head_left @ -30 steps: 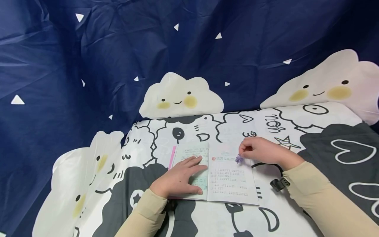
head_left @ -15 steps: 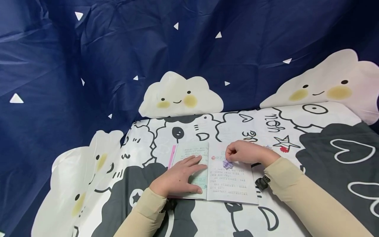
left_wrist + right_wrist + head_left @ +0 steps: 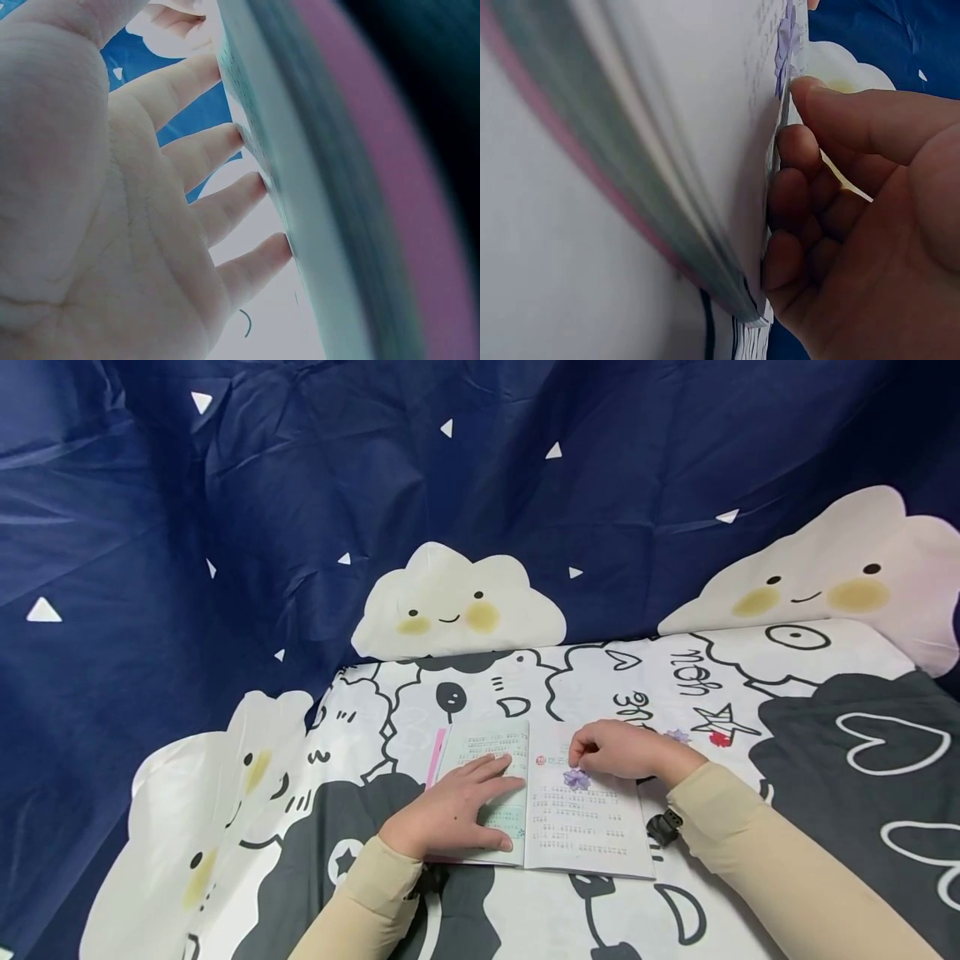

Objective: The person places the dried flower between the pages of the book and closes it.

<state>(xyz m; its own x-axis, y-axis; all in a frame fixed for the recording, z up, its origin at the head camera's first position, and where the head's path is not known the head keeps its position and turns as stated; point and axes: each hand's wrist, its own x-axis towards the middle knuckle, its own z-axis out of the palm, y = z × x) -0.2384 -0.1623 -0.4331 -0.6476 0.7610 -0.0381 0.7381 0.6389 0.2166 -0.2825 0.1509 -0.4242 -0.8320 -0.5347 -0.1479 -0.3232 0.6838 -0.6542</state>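
An open book (image 3: 577, 827) lies on the patterned cloth, seen edge-on in the left wrist view as the book (image 3: 315, 187). My left hand (image 3: 480, 793) rests flat on its left page, fingers straight; the same hand (image 3: 187, 187) touches the page with its fingertips. My right hand (image 3: 600, 756) sits on the upper right page with its fingers curled. Its thumb and forefinger pinch a small purple flower (image 3: 577, 778) that lies against the paper. In the right wrist view the flower (image 3: 785, 37) sits just beyond the thumb (image 3: 832, 105).
A second purple flower (image 3: 677, 736) and a small red flower (image 3: 720, 739) lie on the cloth (image 3: 750, 677) just right of the book. A dark blue cloth (image 3: 300, 510) with cloud faces hangs behind the table. A pink cover edge (image 3: 437, 756) shows at the book's left.
My right hand has carried the purple flower leftward, from the right page's outer part to near its upper middle. The two flowers behind it are now uncovered. The left hand has stayed put.
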